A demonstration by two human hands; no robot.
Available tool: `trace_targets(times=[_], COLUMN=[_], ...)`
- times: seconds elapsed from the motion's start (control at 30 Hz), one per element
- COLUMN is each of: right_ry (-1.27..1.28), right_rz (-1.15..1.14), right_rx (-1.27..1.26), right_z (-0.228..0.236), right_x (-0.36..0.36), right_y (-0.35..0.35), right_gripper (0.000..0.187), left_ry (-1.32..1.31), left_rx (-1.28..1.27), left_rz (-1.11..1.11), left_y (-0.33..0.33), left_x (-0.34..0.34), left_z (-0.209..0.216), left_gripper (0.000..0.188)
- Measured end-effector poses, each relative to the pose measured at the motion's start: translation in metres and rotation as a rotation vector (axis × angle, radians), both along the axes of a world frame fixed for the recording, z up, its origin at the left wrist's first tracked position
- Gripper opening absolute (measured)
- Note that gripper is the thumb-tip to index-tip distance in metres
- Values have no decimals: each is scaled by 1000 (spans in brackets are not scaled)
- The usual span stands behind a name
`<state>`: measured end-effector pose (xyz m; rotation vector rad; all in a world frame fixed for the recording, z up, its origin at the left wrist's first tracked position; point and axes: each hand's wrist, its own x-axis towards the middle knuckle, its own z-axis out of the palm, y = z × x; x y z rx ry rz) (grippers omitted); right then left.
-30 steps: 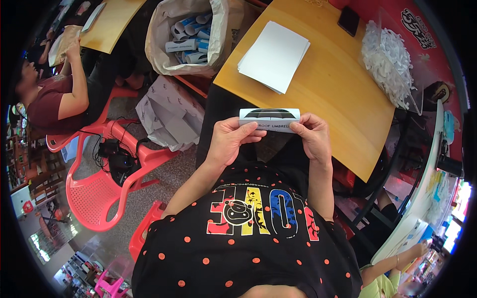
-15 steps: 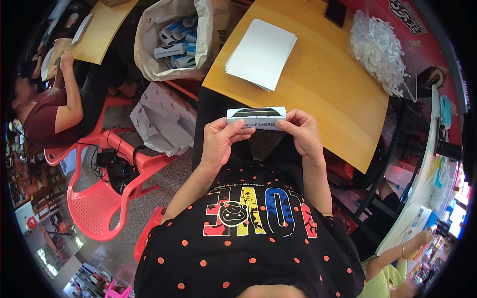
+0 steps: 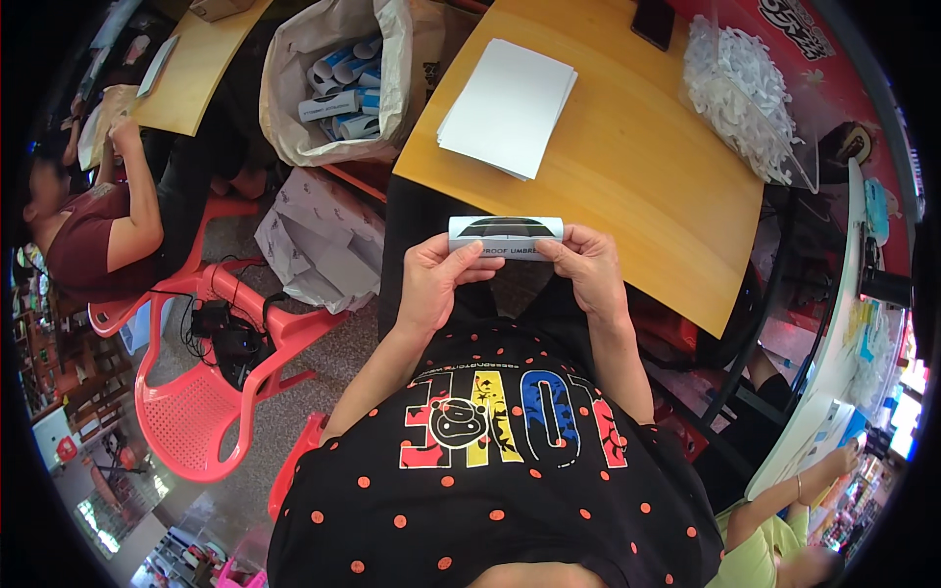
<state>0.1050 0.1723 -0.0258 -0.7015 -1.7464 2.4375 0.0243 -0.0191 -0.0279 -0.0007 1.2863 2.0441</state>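
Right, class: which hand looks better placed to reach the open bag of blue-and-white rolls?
Probably the left hand: it holds the roll by the end nearer the open bag, which is ahead and to the left. The right hand grips the opposite end, farther from the bag.

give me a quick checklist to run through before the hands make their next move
1. Left hand on the paper roll: ok, holding its left end.
2. Right hand on the roll: ok, holding its right end.
3. Roll level: ok, roughly.
4. Roll's underside undamaged: cannot tell, hidden.
5. Paper stack squared on the table: not ok, edges slightly uneven.
6. Bag open: ok, similar rolls show inside.
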Motion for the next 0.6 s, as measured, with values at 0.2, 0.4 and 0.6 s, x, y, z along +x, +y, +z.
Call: trace_targets(times=[0.2, 0.4, 0.6], right_ry=[-36, -43, -42], right_rz=[11, 36, 48], right_rx=[79, 102, 78], right_z=[1, 1, 1], right_x=[1, 0, -2], right_y=[3, 4, 6], right_gripper=[11, 12, 13], left_ry=[-91, -97, -49], left_rx=[39, 16, 11], left_rz=[-126, -163, -127], left_y=[-1, 1, 3], left_x=[-1, 1, 3], left_z=[1, -4, -6], left_gripper=[24, 24, 24])
